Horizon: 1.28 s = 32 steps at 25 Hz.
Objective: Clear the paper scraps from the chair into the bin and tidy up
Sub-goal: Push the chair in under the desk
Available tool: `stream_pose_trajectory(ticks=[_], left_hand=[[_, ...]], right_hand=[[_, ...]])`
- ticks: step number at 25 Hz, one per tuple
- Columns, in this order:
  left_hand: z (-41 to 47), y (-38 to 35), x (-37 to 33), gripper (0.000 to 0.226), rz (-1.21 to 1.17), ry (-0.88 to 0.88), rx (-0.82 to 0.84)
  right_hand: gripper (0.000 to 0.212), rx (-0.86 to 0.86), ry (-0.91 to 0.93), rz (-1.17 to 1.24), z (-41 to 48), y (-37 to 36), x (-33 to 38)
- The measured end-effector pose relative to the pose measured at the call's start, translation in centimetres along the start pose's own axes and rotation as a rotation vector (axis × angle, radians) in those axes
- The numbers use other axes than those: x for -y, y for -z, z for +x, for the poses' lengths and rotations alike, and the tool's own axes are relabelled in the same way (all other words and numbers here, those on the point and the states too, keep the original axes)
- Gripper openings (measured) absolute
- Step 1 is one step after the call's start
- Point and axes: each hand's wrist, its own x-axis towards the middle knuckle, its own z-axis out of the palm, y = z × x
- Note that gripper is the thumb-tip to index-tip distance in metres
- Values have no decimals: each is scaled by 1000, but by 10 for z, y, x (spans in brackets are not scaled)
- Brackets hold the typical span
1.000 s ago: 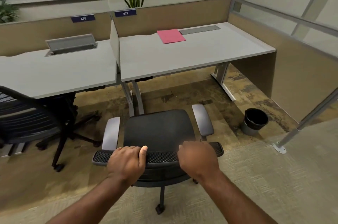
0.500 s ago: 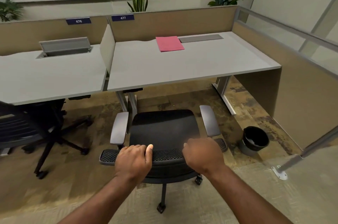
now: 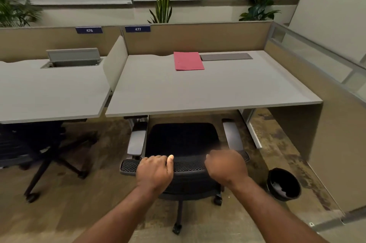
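A black office chair (image 3: 182, 139) with grey armrests stands in front of me, its seat bare and its front edge just under the grey desk (image 3: 208, 92). My left hand (image 3: 155, 171) and my right hand (image 3: 226, 166) both grip the top of its mesh backrest. A black bin (image 3: 283, 184) sits on the floor to the chair's right, with white paper scraps inside.
A pink folder (image 3: 188, 61) lies at the back of the desk. A second black chair (image 3: 29, 149) stands under the neighbouring desk on the left. A tan partition (image 3: 326, 123) closes the right side, close behind the bin.
The chair has rolled forward toward the desk with both hands on its backrest, and its armrests now reach the desk's edge. I have moved forward with it.
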Motion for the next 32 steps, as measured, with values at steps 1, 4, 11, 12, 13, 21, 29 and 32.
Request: stream_pose_trajectory(ticks=[1,4,11,12,13,21,29,32], left_hand=[[15,-2,-6,49,-1,5,0],[63,-10,-20,49,8,8,8],[160,-33,-41,55,-16,6,39],[173,-36,-42,55,-22,8,43],[186,-39,-43,55,-22,14,41],[253,-49,-49,55,25,18,41],[291,-58,-57,56,43,40,49],[291,-57,-61,54,24,31,46]], right_hand=[[32,7,1,-19,11,-5,-12],[29,17,-56,-37,49,-23,-49],[20,94,-117,12,124,-45,-110],[18,100,-119,19,135,-47,-116],[18,113,-117,22,146,-49,-122],[23,170,-67,0,202,-56,-156],[22,210,-124,28,226,-83,-189],[23,238,-113,53,227,-87,-194]])
